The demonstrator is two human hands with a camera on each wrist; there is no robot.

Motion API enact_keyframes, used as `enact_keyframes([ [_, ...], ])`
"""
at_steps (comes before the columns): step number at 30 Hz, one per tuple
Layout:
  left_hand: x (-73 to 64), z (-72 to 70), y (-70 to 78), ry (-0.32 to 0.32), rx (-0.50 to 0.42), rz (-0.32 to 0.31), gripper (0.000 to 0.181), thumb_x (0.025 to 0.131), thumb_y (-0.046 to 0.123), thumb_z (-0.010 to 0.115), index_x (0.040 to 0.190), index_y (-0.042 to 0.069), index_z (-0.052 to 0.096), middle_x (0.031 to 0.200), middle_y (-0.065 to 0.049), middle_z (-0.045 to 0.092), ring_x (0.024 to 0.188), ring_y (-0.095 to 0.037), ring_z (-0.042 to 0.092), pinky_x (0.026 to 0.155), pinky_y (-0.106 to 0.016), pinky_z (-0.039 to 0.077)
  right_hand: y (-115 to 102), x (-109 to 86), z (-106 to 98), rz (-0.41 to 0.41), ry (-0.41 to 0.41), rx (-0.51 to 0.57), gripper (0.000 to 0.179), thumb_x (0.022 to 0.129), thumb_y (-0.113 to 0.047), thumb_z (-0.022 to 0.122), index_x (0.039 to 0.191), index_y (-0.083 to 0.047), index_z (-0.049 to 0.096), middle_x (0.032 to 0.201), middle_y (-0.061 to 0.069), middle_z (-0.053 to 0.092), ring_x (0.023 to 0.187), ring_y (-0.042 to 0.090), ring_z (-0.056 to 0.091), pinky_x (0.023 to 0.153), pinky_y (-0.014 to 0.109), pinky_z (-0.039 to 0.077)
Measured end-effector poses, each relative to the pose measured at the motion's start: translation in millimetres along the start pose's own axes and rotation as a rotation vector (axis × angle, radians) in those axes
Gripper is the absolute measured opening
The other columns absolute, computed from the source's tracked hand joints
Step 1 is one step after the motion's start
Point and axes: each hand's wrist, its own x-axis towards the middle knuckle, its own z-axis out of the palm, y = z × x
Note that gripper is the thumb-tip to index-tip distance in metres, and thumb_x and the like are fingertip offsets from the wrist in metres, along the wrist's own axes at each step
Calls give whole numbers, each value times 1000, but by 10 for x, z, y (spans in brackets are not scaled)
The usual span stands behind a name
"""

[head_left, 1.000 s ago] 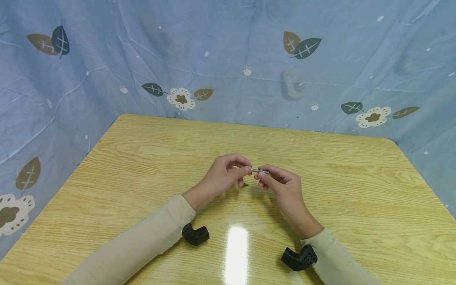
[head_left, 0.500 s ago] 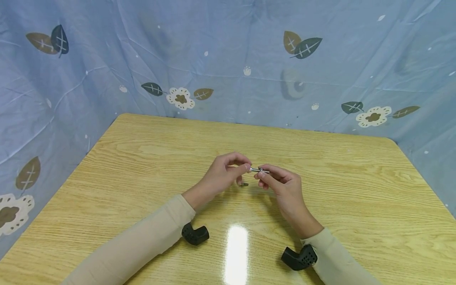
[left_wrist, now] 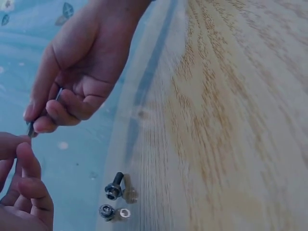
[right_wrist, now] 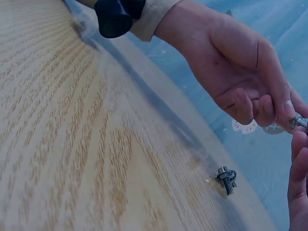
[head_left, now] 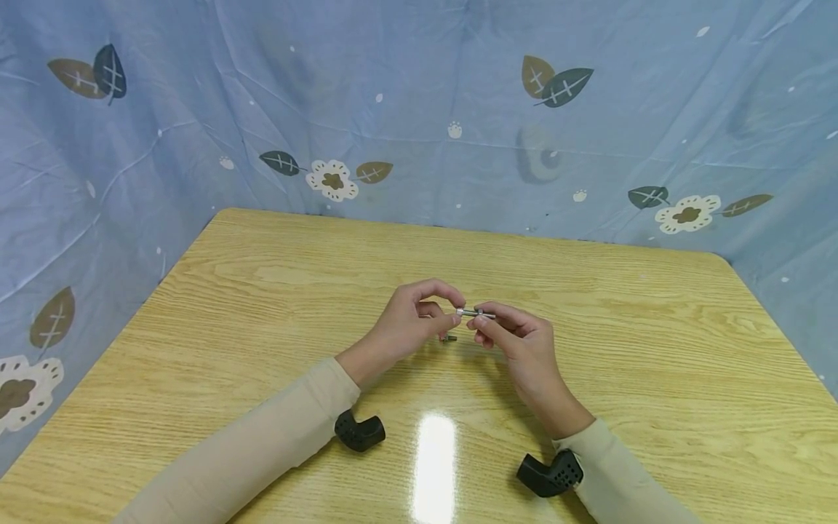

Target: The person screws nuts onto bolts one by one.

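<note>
Over the middle of the table, both hands meet at a slim metal bolt, which lies about level. My left hand has thumb and index fingertips on either side of the bolt's head. With thumb and index finger, my right hand pinches the shank near a small nut-like piece, and the bolt's tip sticks out beyond the fingers. The right wrist view shows the bolt's threads between the two hands. Below them on the table lie loose bolts with pieces fitted on their shanks.
A small pale ring lies beside the loose bolts. Black perforated mounts sit at the left wrist and right wrist. The wood-grain table ends at a blue patterned curtain.
My left thumb and index finger have shifted and spread slightly at the bolt's head, showing more of it. The right hand has stayed in place.
</note>
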Motion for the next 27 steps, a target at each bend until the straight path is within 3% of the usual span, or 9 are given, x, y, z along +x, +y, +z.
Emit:
enact_keyframes([
  [2,-4,-2,3,-7,-11,5,20,92,12,65,113,14,65,86,-28,63,78,-48,57,53,-28,35,-3,0,3,0,1,4,27,92,-5,65,111,14,63,82,-4,75,69,9,68,66,25,56],
  [7,23,14,-7,-9,-39,-31,17,96,17,61,112,11,64,108,-14,65,77,-47,57,62,-37,48,-4,-4,5,0,-1,8,26,92,-5,64,111,13,63,82,-4,75,69,9,69,66,26,57],
  [12,53,29,-28,18,-33,-74,19,100,20,55,108,7,66,96,-11,67,62,-31,55,67,-42,53,-3,-7,9,4,3,-2,24,92,-6,65,110,10,65,83,-4,75,69,9,68,67,26,57],
  [15,55,33,-34,26,-43,-61,18,98,16,58,109,5,66,97,-10,67,60,-22,54,66,-41,52,-4,-7,12,3,3,0,27,92,-6,65,111,13,63,83,-4,74,70,9,68,66,26,57],
  [18,44,29,-31,24,-40,-38,20,96,15,61,112,3,65,103,-11,66,65,-32,56,64,-39,50,-5,-6,14,0,0,6,29,92,-5,64,112,16,61,83,-4,74,70,9,68,66,26,56],
  [22,17,10,-22,7,-12,-19,21,94,13,64,114,7,65,91,-23,65,77,-46,57,58,-33,43,-4,-2,16,-1,3,8,28,92,-5,64,111,15,61,82,-4,74,69,8,68,66,26,56],
  [24,9,2,-16,-5,-5,-16,22,93,13,65,115,9,64,86,-29,64,79,-47,58,57,-31,40,-4,-1,17,0,5,7,28,92,-5,65,112,15,61,82,-4,74,69,8,68,65,25,56],
  [27,9,3,-10,-22,-19,-30,24,93,15,65,117,11,63,94,-22,66,82,-45,60,59,-31,44,-11,-5,20,5,10,6,29,91,-5,65,112,15,62,82,-4,74,69,8,68,65,25,56],
])
